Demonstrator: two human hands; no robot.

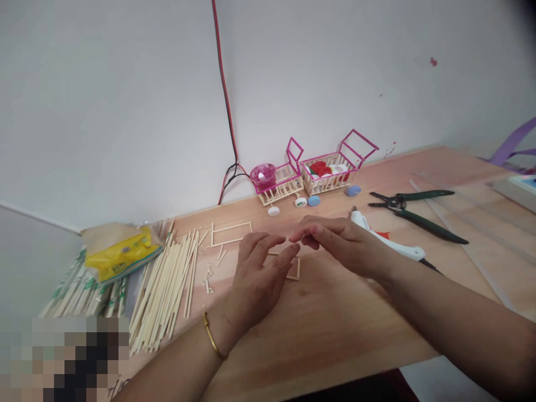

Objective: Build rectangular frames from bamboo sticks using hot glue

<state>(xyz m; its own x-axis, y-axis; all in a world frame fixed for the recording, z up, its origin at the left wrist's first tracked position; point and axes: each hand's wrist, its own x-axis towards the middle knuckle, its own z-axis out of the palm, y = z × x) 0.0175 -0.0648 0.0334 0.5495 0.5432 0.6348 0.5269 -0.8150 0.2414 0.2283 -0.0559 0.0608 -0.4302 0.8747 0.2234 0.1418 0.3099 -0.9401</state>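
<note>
My left hand (259, 273) hovers over the wooden table (343, 324) with its fingers curved and apart, thumb and forefinger near each other above a small rectangular stick frame (295, 271). My right hand (339, 240) reaches in from the right, its fingers bent and pressed together, their tips close to the left hand's fingertips. Whether anything is pinched between them is too small to see. A second, larger stick frame (231, 233) lies flat just beyond the left hand.
Loose bamboo sticks (167, 285) and a yellow packet (121, 251) lie at left. A white glue gun (389, 240) and green pliers (419, 215) lie at right. Two pink-trimmed stick carts (310, 173) stand by the wall, with bottle caps around them.
</note>
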